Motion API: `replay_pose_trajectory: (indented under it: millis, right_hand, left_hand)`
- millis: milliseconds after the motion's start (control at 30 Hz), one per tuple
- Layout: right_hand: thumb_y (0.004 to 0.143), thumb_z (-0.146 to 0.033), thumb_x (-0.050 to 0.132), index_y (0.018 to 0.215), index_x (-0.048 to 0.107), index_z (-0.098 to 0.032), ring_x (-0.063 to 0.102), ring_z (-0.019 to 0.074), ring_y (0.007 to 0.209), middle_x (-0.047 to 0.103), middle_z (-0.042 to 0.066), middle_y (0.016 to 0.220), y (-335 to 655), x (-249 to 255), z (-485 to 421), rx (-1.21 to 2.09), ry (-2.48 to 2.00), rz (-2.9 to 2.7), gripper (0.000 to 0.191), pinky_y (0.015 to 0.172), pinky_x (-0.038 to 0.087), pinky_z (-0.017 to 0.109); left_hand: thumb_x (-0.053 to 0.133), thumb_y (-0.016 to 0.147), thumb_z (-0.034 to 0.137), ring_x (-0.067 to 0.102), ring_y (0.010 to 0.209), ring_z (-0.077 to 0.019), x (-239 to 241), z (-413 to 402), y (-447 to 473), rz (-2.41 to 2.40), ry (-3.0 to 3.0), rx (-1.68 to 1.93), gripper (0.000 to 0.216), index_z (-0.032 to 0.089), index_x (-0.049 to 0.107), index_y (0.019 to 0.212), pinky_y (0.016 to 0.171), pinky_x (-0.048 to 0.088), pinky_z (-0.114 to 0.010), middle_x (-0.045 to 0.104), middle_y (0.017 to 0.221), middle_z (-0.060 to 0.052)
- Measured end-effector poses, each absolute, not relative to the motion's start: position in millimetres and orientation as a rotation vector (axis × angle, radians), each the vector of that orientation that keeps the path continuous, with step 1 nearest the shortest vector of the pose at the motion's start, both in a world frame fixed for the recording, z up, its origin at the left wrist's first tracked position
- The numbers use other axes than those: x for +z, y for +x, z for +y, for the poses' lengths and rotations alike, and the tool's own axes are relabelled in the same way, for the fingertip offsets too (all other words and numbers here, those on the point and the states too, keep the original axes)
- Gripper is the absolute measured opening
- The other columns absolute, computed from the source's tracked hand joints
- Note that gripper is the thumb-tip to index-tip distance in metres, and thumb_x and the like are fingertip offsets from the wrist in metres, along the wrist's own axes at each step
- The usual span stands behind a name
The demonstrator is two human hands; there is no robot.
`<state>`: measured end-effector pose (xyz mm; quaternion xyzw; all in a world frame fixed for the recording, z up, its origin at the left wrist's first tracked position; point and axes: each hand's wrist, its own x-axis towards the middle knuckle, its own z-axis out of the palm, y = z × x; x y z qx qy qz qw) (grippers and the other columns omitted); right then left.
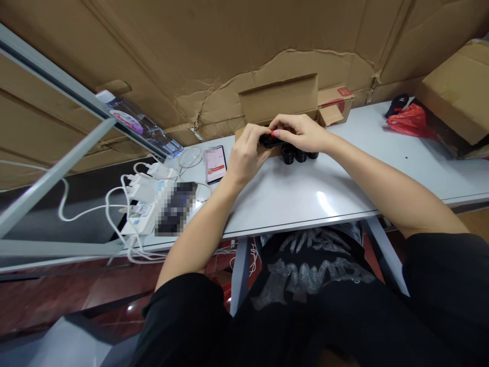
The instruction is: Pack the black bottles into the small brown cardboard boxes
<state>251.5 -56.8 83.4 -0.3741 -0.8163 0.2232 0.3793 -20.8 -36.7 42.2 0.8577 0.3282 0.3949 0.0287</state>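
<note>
Near the back of the table, my left hand (246,153) is closed around one end of a black object (268,141) whose kind I cannot make out. My right hand (300,133) has thumb and forefinger closed on a small red piece (272,133) at the top of that object. Fingers hide much of both. Beneath my right hand stand several black cylindrical parts (288,155). Just behind my hands is an open cardboard box (280,99) with its flap raised.
A smaller box (342,104) adjoins the open box. At left are a lit phone (216,164), a dark blurred device (176,209), a power strip (147,204) with white cables, and a water bottle (141,125). A red plastic bag (410,122) and large carton (460,92) occupy the right.
</note>
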Motion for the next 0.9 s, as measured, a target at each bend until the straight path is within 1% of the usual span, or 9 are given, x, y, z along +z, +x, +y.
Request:
replay_pose_trajectory:
  millis: [67,167,267,400,500,633,767,833,900]
  right_hand:
    - [0.118,-0.072,0.075,0.129,0.081,-0.029,0.078,0.0338,0.110,0.085,0.008,0.113,249.4,81.3,-55.7,0.612,-0.928,-2.079,0.045,0.107,0.067,0.054]
    - [0.119,-0.072,0.073,0.129,0.077,-0.029,0.079,0.0337,0.113,0.086,0.009,0.118,243.9,77.1,-54.0,0.665,-0.882,-2.044,0.044,0.108,0.067,0.053]
    - [0.119,-0.071,0.070,0.130,0.073,-0.029,0.079,0.0338,0.120,0.087,0.011,0.128,238.9,73.2,-51.1,0.691,-0.803,-2.031,0.043,0.115,0.066,0.053]
    - [0.114,-0.071,0.074,0.135,0.069,-0.030,0.076,0.0359,0.130,0.086,0.012,0.140,237.7,69.4,-44.8,0.689,-0.753,-2.068,0.046,0.124,0.065,0.057]
    - [0.113,-0.073,0.076,0.138,0.069,-0.030,0.076,0.0364,0.132,0.084,0.013,0.144,239.6,68.7,-41.6,0.695,-0.746,-2.102,0.050,0.125,0.065,0.057]
    - [0.113,-0.077,0.077,0.143,0.070,-0.030,0.077,0.0381,0.135,0.084,0.014,0.147,240.8,72.7,-45.2,0.684,-0.749,-2.140,0.056,0.127,0.065,0.057]
    - [0.114,-0.069,0.077,0.151,0.073,-0.032,0.075,0.0435,0.150,0.084,0.016,0.161,244.1,80.2,-51.0,0.622,-0.822,-2.100,0.053,0.140,0.059,0.066]
    - [0.111,-0.064,0.081,0.152,0.074,-0.033,0.073,0.0453,0.157,0.083,0.016,0.165,250.2,82.1,-48.9,0.555,-0.894,-2.048,0.052,0.146,0.054,0.068]
    - [0.108,-0.062,0.085,0.150,0.074,-0.033,0.073,0.0461,0.157,0.082,0.017,0.165,259.3,81.3,-42.2,0.497,-0.953,-1.979,0.052,0.147,0.054,0.069]
  left_hand:
    - [0.082,0.117,0.031,0.087,0.140,-0.0347,39.2,-33.2,-21.8,0.990,2.611,1.255,0.034,0.030,0.073,0.151,0.132,0.070,-0.056,0.084,0.148,-0.014]
    - [0.080,0.121,0.040,0.085,0.144,-0.0362,37.4,-29.8,-23.1,0.950,2.600,1.301,0.034,0.032,0.072,0.153,0.133,0.069,-0.059,0.083,0.149,-0.015]
    - [0.074,0.125,0.047,0.084,0.145,-0.0368,38.4,-29.2,-22.7,0.940,2.629,1.331,0.031,0.033,0.072,0.152,0.133,0.069,-0.061,0.083,0.149,-0.015]
    - [0.072,0.126,0.058,0.081,0.147,-0.0389,40.2,-30.1,-21.1,0.980,2.637,1.337,0.032,0.032,0.071,0.145,0.133,0.068,-0.063,0.081,0.146,-0.015]
    - [0.070,0.126,0.060,0.080,0.145,-0.0395,39.4,-29.8,-21.1,0.976,2.642,1.336,0.033,0.030,0.069,0.141,0.131,0.068,-0.063,0.079,0.146,-0.018]
    - [0.071,0.125,0.056,0.077,0.146,-0.0411,37.0,-26.2,-22.7,0.988,2.633,1.332,0.031,0.031,0.067,0.144,0.129,0.069,-0.064,0.075,0.150,-0.020]
    - [0.078,0.121,0.059,0.074,0.149,-0.0427,38.1,-19.4,-24.6,0.994,2.597,1.414,0.046,0.030,0.066,0.155,0.132,0.067,-0.066,0.071,0.156,-0.020]
    - [0.078,0.119,0.064,0.075,0.143,-0.0412,40.0,-15.2,-26.0,1.040,2.520,1.449,0.051,0.030,0.067,0.156,0.130,0.067,-0.066,0.072,0.151,-0.019]
    - [0.076,0.120,0.069,0.076,0.131,-0.0380,41.4,-10.1,-28.3,1.117,2.416,1.444,0.052,0.030,0.069,0.153,0.125,0.068,-0.062,0.074,0.139,-0.016]
